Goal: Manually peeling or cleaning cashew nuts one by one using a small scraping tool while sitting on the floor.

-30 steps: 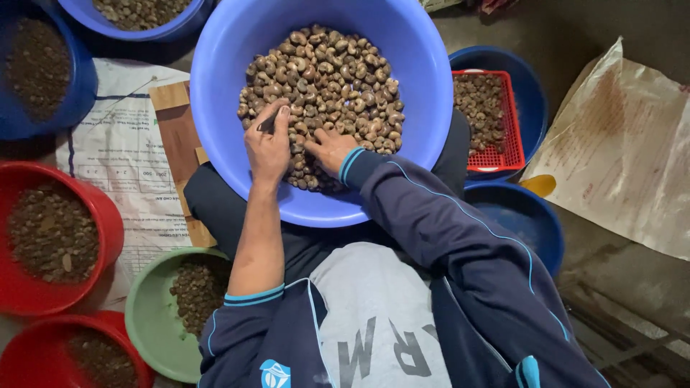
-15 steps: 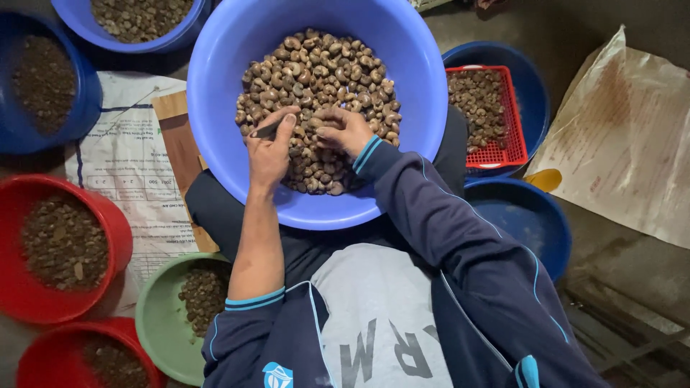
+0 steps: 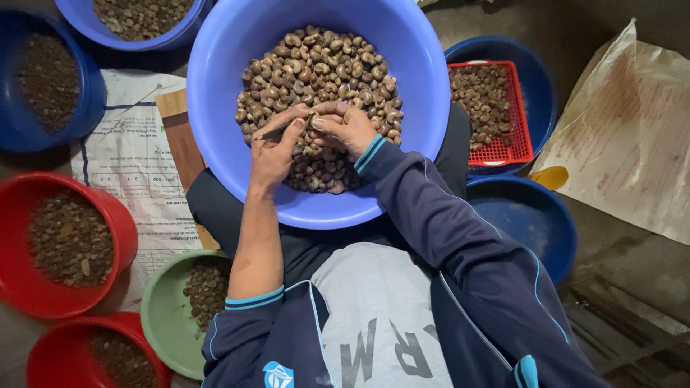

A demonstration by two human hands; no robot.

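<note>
While our left hand (image 3: 272, 149) grips a thin dark tool (image 3: 273, 132), our right hand (image 3: 343, 126) pinches one nut (image 3: 313, 119) against its tip, both above the nut pile (image 3: 323, 72) in the big blue basin (image 3: 223, 86) on our lap.

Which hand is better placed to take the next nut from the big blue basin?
Probably right: the right hand rests on the nuts in the basin, while the left hand holds a thin tool.
</note>
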